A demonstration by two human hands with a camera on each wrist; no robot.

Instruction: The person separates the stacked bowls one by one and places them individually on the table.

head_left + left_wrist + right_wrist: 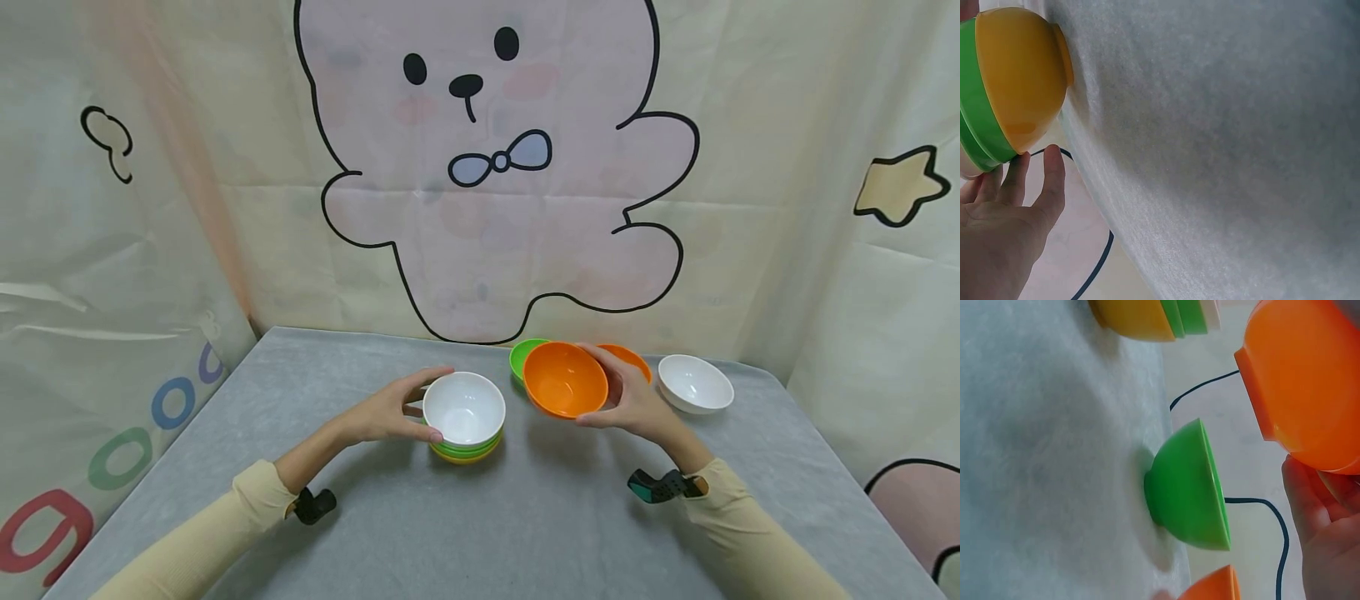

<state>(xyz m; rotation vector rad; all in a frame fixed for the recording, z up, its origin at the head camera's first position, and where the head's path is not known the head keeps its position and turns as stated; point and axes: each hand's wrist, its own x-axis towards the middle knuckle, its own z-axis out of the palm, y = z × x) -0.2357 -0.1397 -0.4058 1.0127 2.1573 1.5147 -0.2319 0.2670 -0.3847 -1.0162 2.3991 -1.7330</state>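
A stack of nested bowls stands on the table, a white bowl (465, 408) on top, green rims under it and a yellow bowl (1025, 78) at the bottom. My left hand (393, 410) holds the stack from its left side, thumb at the near side and fingers round the far side. In the air to the right, my right hand (633, 396) grips an orange bowl (566, 380) by its right side, its opening tilted toward me. Below the raised bowl in the right wrist view, a green bowl (1188, 487) sits upright on the table.
Behind the right hand stands another orange bowl (633, 360), partly hidden. A white bowl (696, 385) sits farther right near the back edge. Grey cloth covers the table (480, 533), and a printed curtain (750, 208) hangs behind it.
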